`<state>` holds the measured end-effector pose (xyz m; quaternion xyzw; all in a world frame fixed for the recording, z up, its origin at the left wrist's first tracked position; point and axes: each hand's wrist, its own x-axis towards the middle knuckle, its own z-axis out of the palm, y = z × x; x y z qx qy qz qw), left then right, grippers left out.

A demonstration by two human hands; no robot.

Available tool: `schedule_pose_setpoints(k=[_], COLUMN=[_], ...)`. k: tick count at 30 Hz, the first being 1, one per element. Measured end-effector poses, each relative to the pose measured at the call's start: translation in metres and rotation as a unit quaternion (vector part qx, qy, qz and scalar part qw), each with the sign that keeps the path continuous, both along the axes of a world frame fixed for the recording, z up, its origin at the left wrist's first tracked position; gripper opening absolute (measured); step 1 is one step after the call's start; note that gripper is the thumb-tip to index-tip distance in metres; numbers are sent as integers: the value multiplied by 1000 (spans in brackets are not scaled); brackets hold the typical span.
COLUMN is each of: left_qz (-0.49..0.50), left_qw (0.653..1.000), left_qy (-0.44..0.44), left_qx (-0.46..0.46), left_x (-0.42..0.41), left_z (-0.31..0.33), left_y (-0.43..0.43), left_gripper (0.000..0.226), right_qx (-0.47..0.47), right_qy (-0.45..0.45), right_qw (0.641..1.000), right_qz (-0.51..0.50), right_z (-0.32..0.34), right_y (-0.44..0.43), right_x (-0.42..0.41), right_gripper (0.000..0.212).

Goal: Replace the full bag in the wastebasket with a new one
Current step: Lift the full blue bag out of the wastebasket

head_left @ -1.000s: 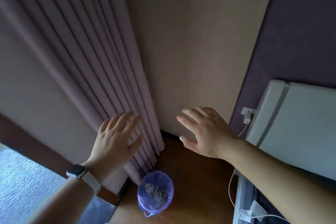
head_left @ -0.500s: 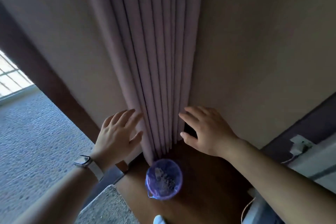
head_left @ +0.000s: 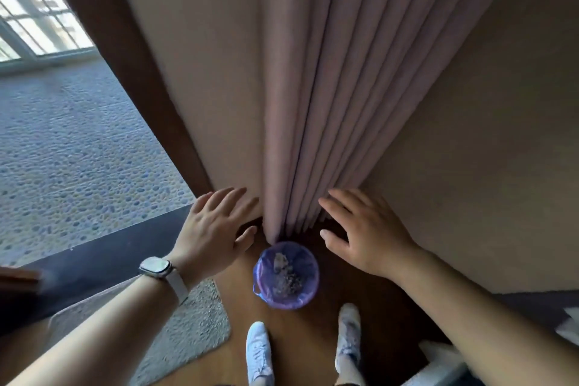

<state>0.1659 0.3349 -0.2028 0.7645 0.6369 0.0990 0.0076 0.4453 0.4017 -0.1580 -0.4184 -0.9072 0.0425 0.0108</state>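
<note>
My left hand [head_left: 216, 233] and right hand [head_left: 365, 235] spread, empty, above wastebasket [head_left: 286, 276] – should bend down, pinch purple bag [head_left: 266, 263] rim both sides, lift slowly – rubbish inside

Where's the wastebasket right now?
In the head view the wastebasket stands on the wood floor at lower centre, at the foot of the curtain, just ahead of the person's shoes, below and between both open hands.
</note>
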Motion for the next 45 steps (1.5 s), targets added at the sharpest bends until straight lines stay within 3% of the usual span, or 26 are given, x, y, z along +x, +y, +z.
schedule_pose_setpoints(k=[4, 10, 21, 27, 31, 37, 45], left_qz=[19, 12, 63, 55, 77, 125, 175], left_qw=[1000, 997, 989, 988, 985, 981, 952], left_qy=[-7, -18, -2, 26, 46, 58, 14], left_qx=[-15, -76, -131, -142, -147, -133, -252], left_x=[17, 74, 111, 112, 115, 118, 87], left_z=[-38, -123, -358, -475, -508, -506, -555], left_y=[-3, 9, -9, -40, -71, -117, -104], left_gripper=[51, 53, 56, 56, 61, 61, 62], right_qx=[-22, -85, -119, -119, -90, -59, -106], right_qy=[12, -12, 3, -36, -44, -29, -70], right_qw=[999, 994, 991, 990, 993, 997, 992], right_qz=[30, 63, 55, 64, 57, 51, -21], right_z=[-42, -156, -397, -511, -542, -539, -577], right_y=[20, 41, 31, 10, -7, -37, -12], right_x=[11, 49, 73, 96, 112, 126, 126], right_gripper=[57, 57, 58, 61, 56, 55, 56])
